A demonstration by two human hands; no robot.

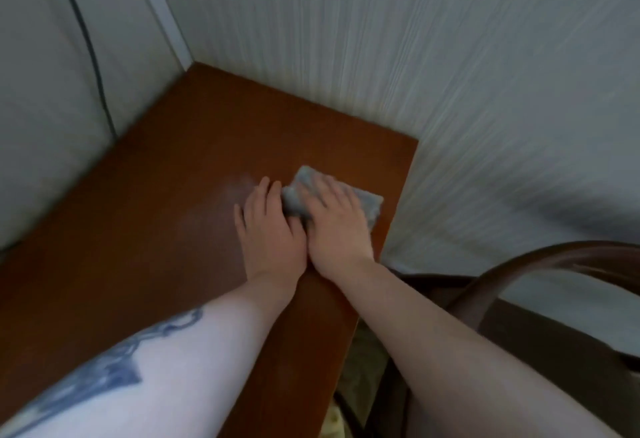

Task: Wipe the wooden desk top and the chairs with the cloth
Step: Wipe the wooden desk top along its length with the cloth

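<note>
Filling the upper part of the view, a pale wall (pixel 415 39) with fine vertical ribbing meets a second pale wall on the left, where a thin dark cable (pixel 91 57) runs down. Wedged into that corner stands the wooden desk top (pixel 145 230), a reddish-brown slab with a smooth, faintly glossy face and a dull pale smear near its middle. Just off its right edge curves the dark bentwood back of a chair (pixel 512 278), the seat below it largely hidden. Two bare forearms reach in from the bottom, the left one carrying a blue tattoo (pixel 104 382).

Both hands lie side by side on the desk near its right edge, touching each other. The right hand (pixel 337 230) rests flat, fingers straight and spread, pressing down on the cloth (pixel 367 204). The left hand (pixel 270 230) also lies flat with extended fingers, palm on the wood, its fingertips touching the cloth's left edge. The cloth is a small grey-blue folded pad, thick and slightly fuzzy, its corners poking out beyond the right hand's fingers. The picture is somewhat blurred.
</note>
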